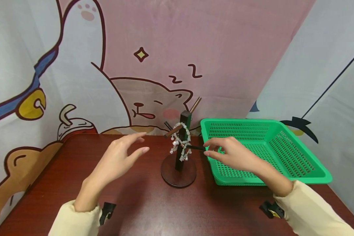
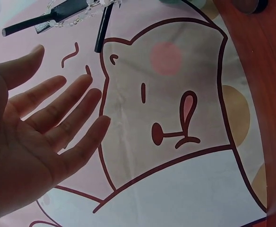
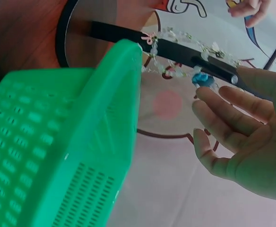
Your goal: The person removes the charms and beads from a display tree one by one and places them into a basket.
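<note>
A dark wooden stand (image 1: 179, 162) with a round base and several pegs stands upright on the table. Clear beaded bracelets (image 1: 183, 144) hang from its pegs, and a blue ornament (image 3: 202, 79) shows among the beads in the right wrist view. Left of the stand, my left hand (image 1: 118, 160) hovers with fingers spread and thumb apart, holding nothing. On the other side, my right hand (image 1: 231, 152) has its loosely bent fingertips right at the end of a black peg (image 1: 196, 148). Its fingers look relaxed in the right wrist view, with nothing between them.
A green plastic basket (image 1: 283, 180) with slotted walls sits on the right of the table, close beside the stand and under my right hand. Behind the reddish-brown table (image 1: 153, 209) hangs a cartoon-printed cloth (image 1: 239, 49).
</note>
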Motion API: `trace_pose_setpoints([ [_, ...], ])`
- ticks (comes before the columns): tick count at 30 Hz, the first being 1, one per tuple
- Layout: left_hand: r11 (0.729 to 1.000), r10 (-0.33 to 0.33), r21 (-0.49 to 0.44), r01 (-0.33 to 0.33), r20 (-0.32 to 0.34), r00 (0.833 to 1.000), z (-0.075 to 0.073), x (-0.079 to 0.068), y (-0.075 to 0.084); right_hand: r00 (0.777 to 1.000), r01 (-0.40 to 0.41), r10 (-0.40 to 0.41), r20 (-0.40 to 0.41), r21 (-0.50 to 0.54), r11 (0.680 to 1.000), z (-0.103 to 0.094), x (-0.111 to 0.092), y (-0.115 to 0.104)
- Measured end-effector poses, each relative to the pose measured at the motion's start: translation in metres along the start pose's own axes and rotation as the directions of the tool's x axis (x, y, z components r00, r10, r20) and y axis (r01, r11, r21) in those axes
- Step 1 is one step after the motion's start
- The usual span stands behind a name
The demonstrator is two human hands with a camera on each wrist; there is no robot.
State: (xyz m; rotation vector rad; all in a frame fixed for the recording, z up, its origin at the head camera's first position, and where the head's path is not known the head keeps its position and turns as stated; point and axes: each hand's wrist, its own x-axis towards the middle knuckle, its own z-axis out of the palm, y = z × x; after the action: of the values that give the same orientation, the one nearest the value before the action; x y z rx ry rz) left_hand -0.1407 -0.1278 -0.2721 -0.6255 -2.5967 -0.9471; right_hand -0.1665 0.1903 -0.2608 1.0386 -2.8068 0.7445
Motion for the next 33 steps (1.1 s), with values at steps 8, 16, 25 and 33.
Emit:
trace_pose_setpoints([
  [8, 0.999, 0.024, -0.025, -0.024, -0.021, 1.000, 0.000, 0.003, -0.004, 1.000, -0.007, 0.007, -0.020, 0.036, 0.999, 0.010, 0.011, -0.003],
  [16, 0.996, 0.046, -0.073, -0.051, -0.065, 0.997, 0.002, 0.004, -0.003, 0.999, -0.012, 0.013, -0.034, 0.038, 0.999, 0.014, 0.014, -0.001],
  [25, 0.979, 0.144, -0.118, -0.164, -0.168, 0.975, -0.001, 0.007, 0.021, 1.000, 0.001, 0.000, -0.032, 0.028, 1.000, 0.014, 0.015, -0.006],
  [33, 0.973, 0.158, -0.129, -0.190, -0.224, 0.962, -0.003, 0.011, 0.038, 0.998, 0.065, -0.065, 0.003, 0.039, 0.997, 0.017, 0.016, -0.012],
])
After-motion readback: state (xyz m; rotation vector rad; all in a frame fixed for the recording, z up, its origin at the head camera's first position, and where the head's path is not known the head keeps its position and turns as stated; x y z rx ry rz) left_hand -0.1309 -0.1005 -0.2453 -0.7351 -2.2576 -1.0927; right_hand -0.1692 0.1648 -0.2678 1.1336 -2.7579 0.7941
